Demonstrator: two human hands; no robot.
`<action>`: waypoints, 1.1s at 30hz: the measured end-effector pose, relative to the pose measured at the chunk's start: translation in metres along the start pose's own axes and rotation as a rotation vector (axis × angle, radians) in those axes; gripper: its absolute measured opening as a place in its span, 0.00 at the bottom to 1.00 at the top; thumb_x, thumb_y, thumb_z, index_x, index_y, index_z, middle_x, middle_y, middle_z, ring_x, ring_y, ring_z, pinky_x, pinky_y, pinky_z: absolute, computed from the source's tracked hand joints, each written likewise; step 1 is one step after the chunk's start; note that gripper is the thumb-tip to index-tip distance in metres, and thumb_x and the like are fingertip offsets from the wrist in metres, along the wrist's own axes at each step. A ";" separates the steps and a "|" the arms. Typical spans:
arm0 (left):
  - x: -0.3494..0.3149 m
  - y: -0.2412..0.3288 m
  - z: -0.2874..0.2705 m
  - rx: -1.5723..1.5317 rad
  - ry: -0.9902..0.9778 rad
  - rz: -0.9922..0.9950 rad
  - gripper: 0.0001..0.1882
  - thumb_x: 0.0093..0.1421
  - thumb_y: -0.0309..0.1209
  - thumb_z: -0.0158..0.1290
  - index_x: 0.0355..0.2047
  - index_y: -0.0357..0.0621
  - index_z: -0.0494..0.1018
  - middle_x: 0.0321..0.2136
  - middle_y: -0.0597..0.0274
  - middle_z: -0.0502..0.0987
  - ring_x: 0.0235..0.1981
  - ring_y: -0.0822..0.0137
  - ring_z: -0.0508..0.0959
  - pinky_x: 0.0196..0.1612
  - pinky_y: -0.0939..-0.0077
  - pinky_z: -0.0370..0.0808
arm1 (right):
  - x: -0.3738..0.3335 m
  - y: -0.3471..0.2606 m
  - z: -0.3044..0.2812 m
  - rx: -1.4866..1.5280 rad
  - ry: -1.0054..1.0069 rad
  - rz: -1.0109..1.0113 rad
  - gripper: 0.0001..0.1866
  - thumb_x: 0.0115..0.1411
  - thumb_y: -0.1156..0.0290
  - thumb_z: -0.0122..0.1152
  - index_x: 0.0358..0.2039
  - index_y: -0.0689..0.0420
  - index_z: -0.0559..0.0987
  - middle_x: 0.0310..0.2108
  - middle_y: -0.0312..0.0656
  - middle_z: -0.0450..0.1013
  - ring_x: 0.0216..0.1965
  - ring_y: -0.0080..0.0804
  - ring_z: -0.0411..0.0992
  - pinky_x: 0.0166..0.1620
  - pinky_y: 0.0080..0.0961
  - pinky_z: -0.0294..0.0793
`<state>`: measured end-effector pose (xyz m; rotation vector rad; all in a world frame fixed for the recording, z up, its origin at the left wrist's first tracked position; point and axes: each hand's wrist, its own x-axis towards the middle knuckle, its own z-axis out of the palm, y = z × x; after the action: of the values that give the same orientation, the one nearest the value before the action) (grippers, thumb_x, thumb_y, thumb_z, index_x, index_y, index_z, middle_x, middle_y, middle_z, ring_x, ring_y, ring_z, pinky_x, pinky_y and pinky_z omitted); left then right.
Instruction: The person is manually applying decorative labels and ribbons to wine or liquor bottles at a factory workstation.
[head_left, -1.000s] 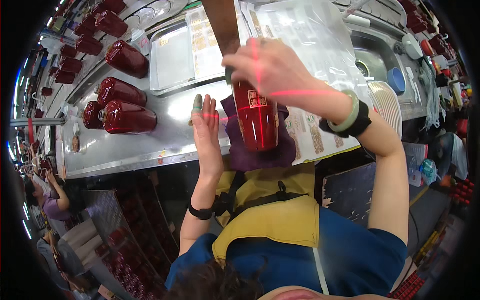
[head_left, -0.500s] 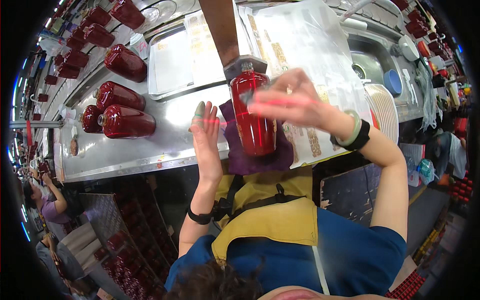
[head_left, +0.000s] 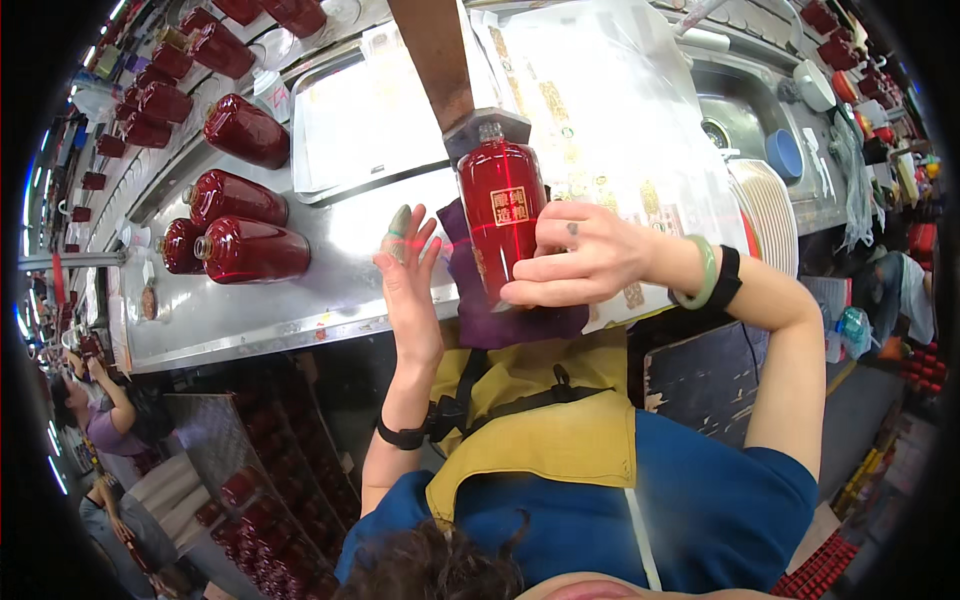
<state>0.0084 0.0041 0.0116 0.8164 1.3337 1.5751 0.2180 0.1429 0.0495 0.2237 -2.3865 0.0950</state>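
A dark red glass bottle (head_left: 497, 178) lies with its neck pointing away from me, against a metal holder (head_left: 515, 128) on a brown post. On its upper face is a gold square mark (head_left: 509, 207). My right hand (head_left: 590, 255) has its fingers curled against the bottle's lower right side, covering part of the base. My left hand (head_left: 408, 290) hangs left of the bottle, apart from it, fingers spread and holding nothing. A grey-green cover (head_left: 399, 222) sits on one of its fingers. Purple cloth (head_left: 520, 328) lies under the bottle, and thin red light lines cross it.
Several red bottles (head_left: 255, 248) lie on the metal table (head_left: 345, 290) at left. Behind are a tray (head_left: 318, 185) and a white sheet (head_left: 620, 90) with gold decals. A sink (head_left: 735, 95) with a blue cup (head_left: 784, 155) and stacked white sheets (head_left: 765, 215) are at right.
My right hand has moved down from across the bottle to its lower right side, uncovering the gold mark. My left hand stays nearly in place, its fingers spread wider.
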 end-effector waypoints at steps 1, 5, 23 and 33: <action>-0.001 -0.002 -0.001 0.007 -0.002 -0.008 0.42 0.76 0.62 0.22 0.72 0.39 0.56 0.69 0.45 0.63 0.70 0.51 0.64 0.73 0.55 0.59 | 0.005 -0.005 -0.006 0.042 -0.084 0.067 0.12 0.56 0.66 0.70 0.42 0.47 0.85 0.36 0.30 0.79 0.35 0.32 0.73 0.42 0.30 0.76; 0.001 0.001 0.008 0.000 -0.019 -0.015 0.42 0.75 0.62 0.22 0.72 0.38 0.57 0.69 0.45 0.64 0.69 0.51 0.65 0.72 0.55 0.60 | 0.014 0.044 -0.002 -0.199 0.176 0.483 0.12 0.56 0.70 0.70 0.42 0.50 0.83 0.33 0.32 0.79 0.33 0.31 0.74 0.41 0.30 0.71; 0.001 0.009 0.008 -0.039 -0.048 -0.021 0.43 0.75 0.62 0.23 0.70 0.35 0.58 0.67 0.44 0.66 0.66 0.52 0.69 0.70 0.57 0.63 | 0.000 0.031 0.013 -0.285 0.068 -0.012 0.12 0.56 0.68 0.66 0.42 0.42 0.84 0.43 0.25 0.80 0.38 0.27 0.74 0.44 0.29 0.77; -0.006 0.007 0.020 0.246 -0.175 0.141 0.49 0.68 0.67 0.45 0.71 0.34 0.58 0.68 0.46 0.64 0.66 0.53 0.68 0.67 0.53 0.66 | -0.001 0.045 -0.018 -0.219 0.323 0.533 0.14 0.55 0.74 0.72 0.41 0.55 0.81 0.36 0.36 0.80 0.36 0.38 0.76 0.41 0.33 0.75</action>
<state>0.0272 0.0061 0.0228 1.1955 1.3824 1.4247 0.2226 0.1901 0.0617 -0.4986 -2.0556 0.1069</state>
